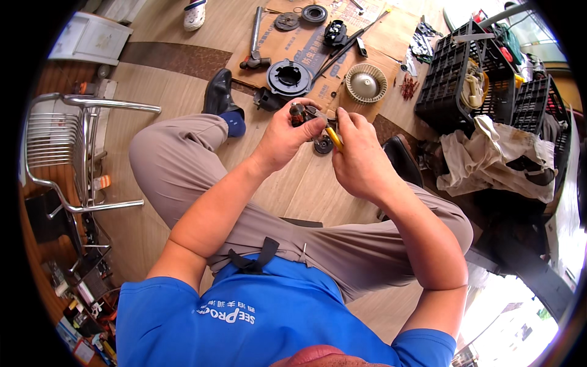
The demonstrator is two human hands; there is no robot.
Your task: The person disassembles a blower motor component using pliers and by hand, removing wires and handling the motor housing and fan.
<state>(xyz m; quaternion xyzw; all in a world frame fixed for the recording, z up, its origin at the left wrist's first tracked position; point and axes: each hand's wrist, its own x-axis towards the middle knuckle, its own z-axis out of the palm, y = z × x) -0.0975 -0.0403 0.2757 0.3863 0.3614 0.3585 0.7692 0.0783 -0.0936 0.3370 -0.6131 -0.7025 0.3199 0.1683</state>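
My left hand [278, 139] is closed around a small dark and copper-coloured cylindrical part [297, 114], which looks like a motor armature. Close beside it, my right hand [362, 153] grips a yellow-handled tool [334, 138]; its jaws or tip meet the part, but fingers hide much of the contact. Below the hands a small dark round part [323, 145] lies on the floor. Just beyond them are a black round housing [288, 78] with a central opening and a pale squirrel-cage fan wheel [367, 83].
A hammer [254, 43], a black plastic part [335, 33] and a dark disc [314, 14] lie on flattened cardboard [284, 46]. Black crates [443, 76] and a cloth [498, 153] stand right; a metal chair [92, 153] is left. Another person's shoe [194, 17] shows at the top.
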